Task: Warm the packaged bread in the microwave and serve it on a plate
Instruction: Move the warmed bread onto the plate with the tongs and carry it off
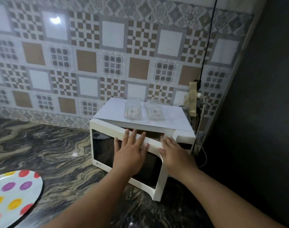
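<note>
A white microwave (181,127) stands on the marbled counter near the right wall. Its door (104,150), with a dark window, hangs partly open, swung out toward me. My left hand (131,150) lies flat against the door's front with the fingers spread. My right hand (173,151) rests on the door's top right edge, fingers at the gap. Two clear plastic packages (132,109) (155,111) with labels lie side by side on the microwave's top. A white plate (12,195) with red, purple and yellow dots sits at the lower left. No bread is visible.
The dark swirled stone counter (50,145) stretches left of the microwave. A patterned tiled wall (91,55) runs behind. A black cable (208,38) drops to a socket (194,97) at the microwave's right. A dark wall (263,96) closes off the right side.
</note>
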